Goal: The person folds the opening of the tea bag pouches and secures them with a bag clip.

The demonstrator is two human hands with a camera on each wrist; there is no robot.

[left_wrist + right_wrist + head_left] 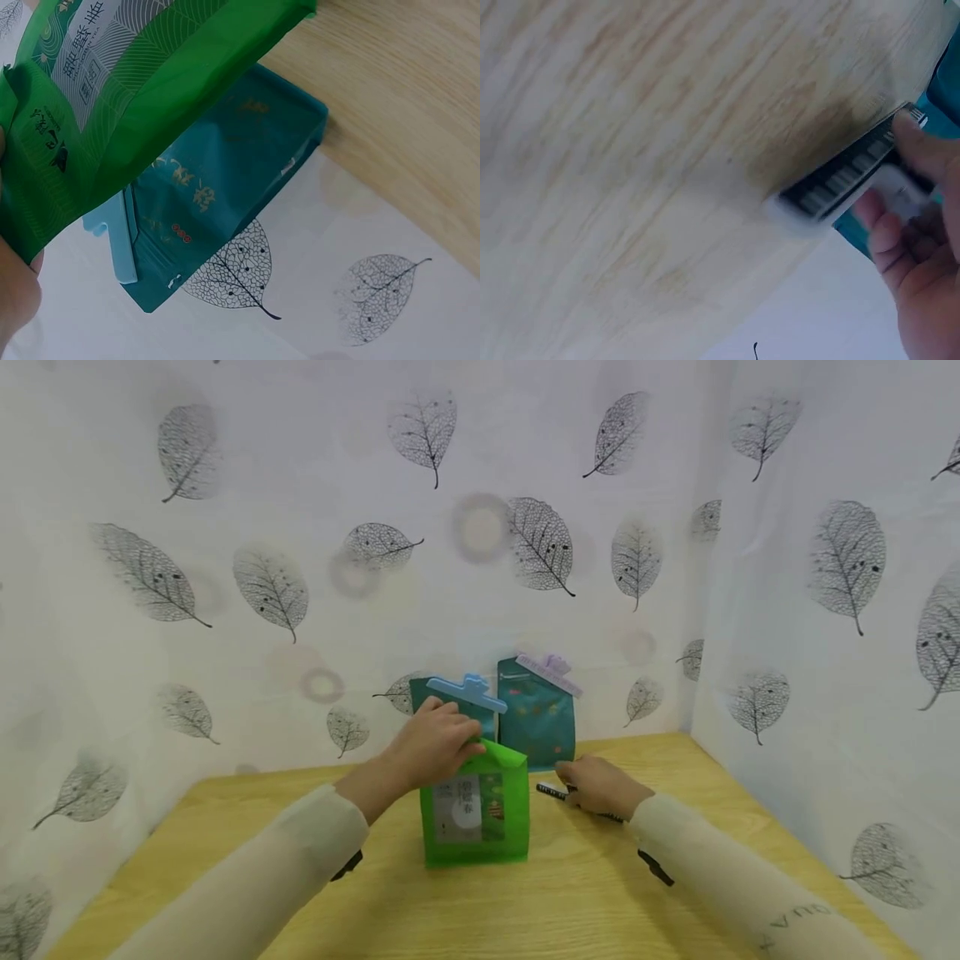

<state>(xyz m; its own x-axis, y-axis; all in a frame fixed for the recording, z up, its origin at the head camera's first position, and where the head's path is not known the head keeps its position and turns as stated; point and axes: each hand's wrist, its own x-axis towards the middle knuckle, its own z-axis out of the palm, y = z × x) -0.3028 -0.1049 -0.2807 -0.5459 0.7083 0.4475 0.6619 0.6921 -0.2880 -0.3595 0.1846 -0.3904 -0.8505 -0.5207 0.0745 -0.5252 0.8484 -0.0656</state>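
Note:
My left hand (433, 745) grips the folded top of a bright green tea bag (513, 827), which stands upright on the table in the head view. In the left wrist view the green bag (161, 97) spreads across the upper left, its top edge in my fingers. Off to the right, my right hand (600, 787) holds a bag clip (551, 791) low over the table. Seen from the right wrist, this clip (840, 184) is long, with black and white stripes, and the thumb presses on its far end while the fingers curl beneath.
Behind the green bag stands a teal bag (422, 695) with a light blue clip (468, 692) across its top. Beside it is another teal bag (536, 727), closed with a lilac clip (550, 672). A leaf-patterned curtain (480, 460) lines the wooden table's (360, 910) back and sides.

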